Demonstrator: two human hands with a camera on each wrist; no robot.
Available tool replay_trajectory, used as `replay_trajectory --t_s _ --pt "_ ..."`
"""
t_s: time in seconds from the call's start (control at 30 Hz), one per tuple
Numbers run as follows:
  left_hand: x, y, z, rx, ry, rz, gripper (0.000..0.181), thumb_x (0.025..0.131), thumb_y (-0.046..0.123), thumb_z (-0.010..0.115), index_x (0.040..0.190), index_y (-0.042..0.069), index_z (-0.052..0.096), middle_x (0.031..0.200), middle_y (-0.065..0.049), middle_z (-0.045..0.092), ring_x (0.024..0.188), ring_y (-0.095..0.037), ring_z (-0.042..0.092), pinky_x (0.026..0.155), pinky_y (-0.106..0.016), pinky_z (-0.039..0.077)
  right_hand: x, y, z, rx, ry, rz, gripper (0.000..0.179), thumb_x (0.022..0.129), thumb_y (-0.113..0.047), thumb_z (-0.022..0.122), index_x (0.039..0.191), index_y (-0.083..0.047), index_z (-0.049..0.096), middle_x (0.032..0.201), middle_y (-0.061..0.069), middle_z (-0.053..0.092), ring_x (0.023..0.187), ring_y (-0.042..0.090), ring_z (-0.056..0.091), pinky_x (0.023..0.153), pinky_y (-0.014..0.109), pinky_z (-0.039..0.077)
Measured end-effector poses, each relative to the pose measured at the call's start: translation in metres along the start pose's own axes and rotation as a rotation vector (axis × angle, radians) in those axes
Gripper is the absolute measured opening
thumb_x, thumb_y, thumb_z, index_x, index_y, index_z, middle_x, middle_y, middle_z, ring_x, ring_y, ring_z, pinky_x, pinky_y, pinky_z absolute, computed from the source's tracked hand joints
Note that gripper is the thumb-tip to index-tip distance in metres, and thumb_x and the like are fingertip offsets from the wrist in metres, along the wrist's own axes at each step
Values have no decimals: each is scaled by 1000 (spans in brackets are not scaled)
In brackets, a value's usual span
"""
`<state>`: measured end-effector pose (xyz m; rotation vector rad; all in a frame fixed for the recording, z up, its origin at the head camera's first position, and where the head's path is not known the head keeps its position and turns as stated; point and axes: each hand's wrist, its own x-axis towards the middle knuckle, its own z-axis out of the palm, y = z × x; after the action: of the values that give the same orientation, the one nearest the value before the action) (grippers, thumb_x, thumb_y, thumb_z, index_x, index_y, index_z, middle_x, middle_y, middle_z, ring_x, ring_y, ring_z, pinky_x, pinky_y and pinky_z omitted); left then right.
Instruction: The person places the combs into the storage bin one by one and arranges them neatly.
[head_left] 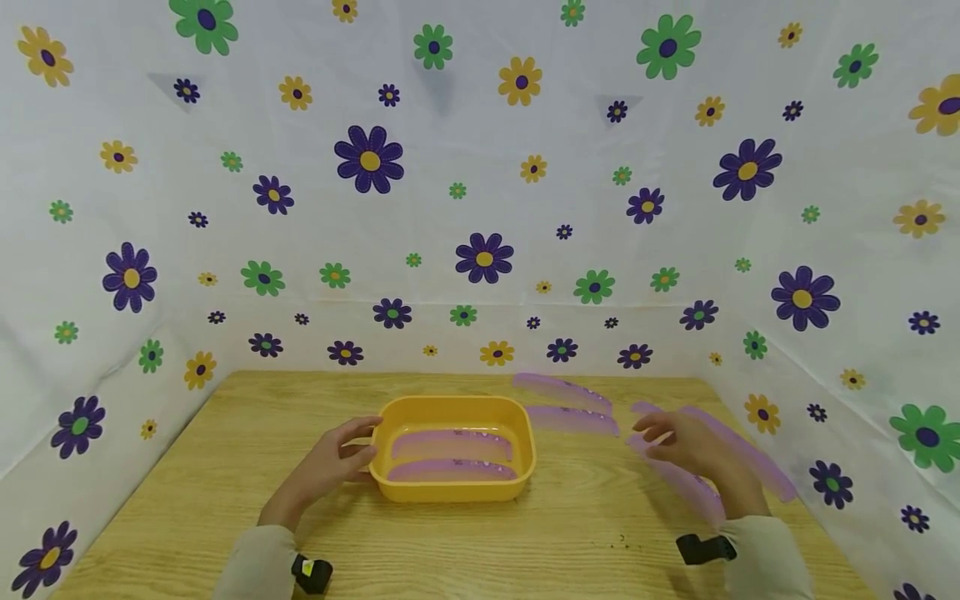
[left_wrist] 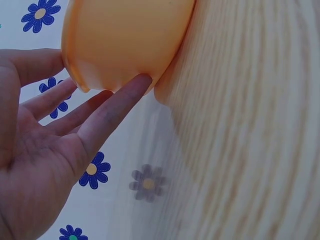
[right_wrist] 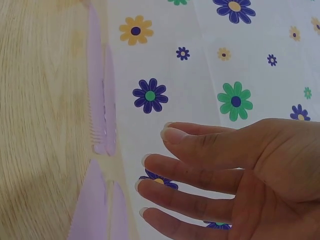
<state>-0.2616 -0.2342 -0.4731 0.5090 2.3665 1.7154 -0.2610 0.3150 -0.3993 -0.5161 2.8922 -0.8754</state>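
Observation:
My left hand (head_left: 330,462) touches the left end of a yellow plastic tub (head_left: 491,492), with its thumb and fingertips against the end wall and rim. Inside the tub lie two translucent purple combs, one behind the other: the back comb (head_left: 450,443) and the front comb (head_left: 450,472). Over on the right, my right hand (head_left: 693,450) hovers above more purple combs, with its fingers loosely bent and nothing between them. Beneath it is a slanting comb (head_left: 693,492), partly covered by the hand, and beyond it runs another comb (head_left: 750,457).
Behind the tub's right side lie two more purple combs, a far comb (head_left: 562,388) and a nearer comb (head_left: 573,419). Small dark specks (head_left: 621,543) dot the wooden table (head_left: 555,550). White flower-printed sheeting (head_left: 435,208) encloses the back and both sides.

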Motion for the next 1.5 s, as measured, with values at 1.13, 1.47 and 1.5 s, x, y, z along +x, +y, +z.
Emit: replay_trajectory --t_s 1.13,1.47,1.5 --pt "-1 -5 1 37 21 -11 57 105 18 60 155 2 39 156 -34 40 133 -52 56 87 -40 65 -4 42 -4 37 33 -33 30 88 8 71 117 14 66 108 32 71 97 44 71 79 45 64" --pt "0 -3 1 28 19 -7 57 105 16 59 156 0 38 157 -34 38 134 -53 55 87 -41 65 -5 49 -5 65 19 18 31 90 7 70 119 15 63 110 35 70 100 46 70 77 43 64" --pt "0 -3 1 28 20 -8 57 106 16 59 156 0 38 157 -34 38 134 -53 55 87 -41 65 -4 50 -5 58 16 23 30 90 7 70 118 15 63 109 35 70 100 46 69 77 42 64"
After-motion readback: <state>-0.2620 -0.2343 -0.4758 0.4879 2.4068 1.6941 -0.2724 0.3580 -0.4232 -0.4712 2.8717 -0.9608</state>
